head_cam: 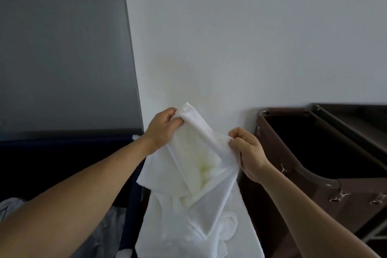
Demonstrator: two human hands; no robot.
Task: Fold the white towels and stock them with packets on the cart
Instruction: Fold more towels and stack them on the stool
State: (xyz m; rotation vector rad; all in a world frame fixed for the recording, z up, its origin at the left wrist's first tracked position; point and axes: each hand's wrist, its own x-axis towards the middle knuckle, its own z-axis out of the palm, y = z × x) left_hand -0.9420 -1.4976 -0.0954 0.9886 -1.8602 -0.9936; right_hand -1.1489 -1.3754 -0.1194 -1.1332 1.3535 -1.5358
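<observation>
A white towel (189, 201) hangs in the air in front of me, crumpled and draped downward. My left hand (162, 126) grips its upper left edge, held higher. A little lower and to the right, my right hand (247, 148) pinches another part of the top edge. The cloth between the hands sags into a pocket. The brown cart (351, 197) stands at the right, with a dark open bag and a curved handle. No packets are in view.
A white wall (240, 37) rises straight ahead, with a grey wall to the left. A dark blue bin (62, 157) at lower left holds grey and white linen (109, 234). The cart's top shelf (360, 115) shows at the far right.
</observation>
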